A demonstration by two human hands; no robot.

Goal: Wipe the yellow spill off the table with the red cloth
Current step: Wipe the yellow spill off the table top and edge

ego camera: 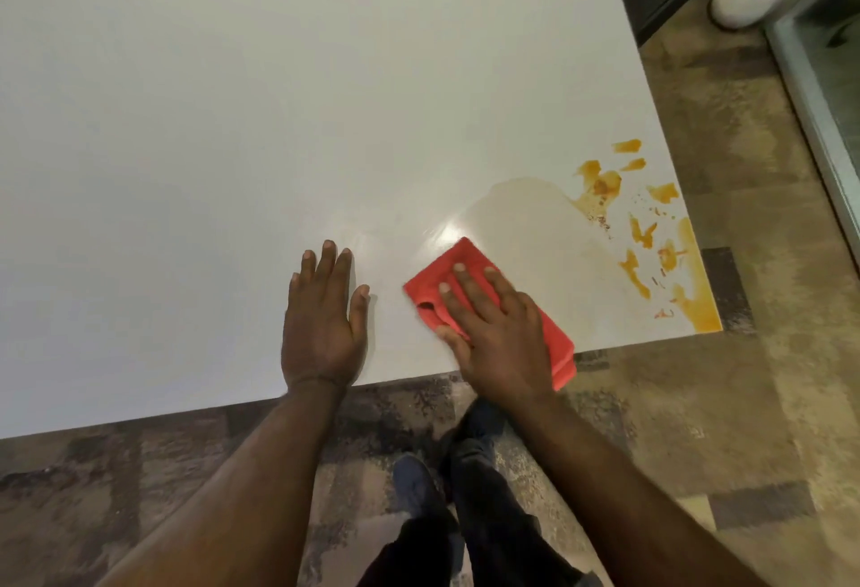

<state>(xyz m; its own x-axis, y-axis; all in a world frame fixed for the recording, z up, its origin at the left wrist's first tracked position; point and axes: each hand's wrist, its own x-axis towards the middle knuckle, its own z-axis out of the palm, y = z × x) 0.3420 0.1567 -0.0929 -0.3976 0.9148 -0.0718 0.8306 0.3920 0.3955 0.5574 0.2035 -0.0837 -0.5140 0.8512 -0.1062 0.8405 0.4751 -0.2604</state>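
- Table (pixel 232 121): white, glossy top, filling most of the view; its near edge ran just past my wrists and its right corner lay at the lower right.
- Red cloth (pixel 551 330): folded into a rough rectangle, flat on the table close to the near edge, one corner overhanging that edge slightly. It lay under my right hand.
- Right hand (pixel 493 330): palm down on the red cloth, fingers (pixel 470 288) straight and slightly spread, pressing flat on it rather than gripping; thumb lay at the cloth's left side, where the fabric bunched a little.
- Left hand (pixel 323 321): palm down on bare table, to the left of the cloth and apart from it, fingers extended and lightly spread, holding nothing.
- Yellow spill (pixel 651 232): orange-yellow blotches and streaks near the table's right corner, with a thicker band along the right edge. It lay to the right of the cloth, not touching it.
- Damp smear (pixel 526 223): pale, faintly tinted patch between the cloth and the yellow spill, with a bright glare spot at its left.
- Floor (pixel 744 400): mottled brown and grey pattern below and right of the table.
- White pot (pixel 740 0): on the floor at upper right, holding a green plant.
- My legs and a dark shoe (pixel 414 488): visible beneath the table edge, in dark trousers.
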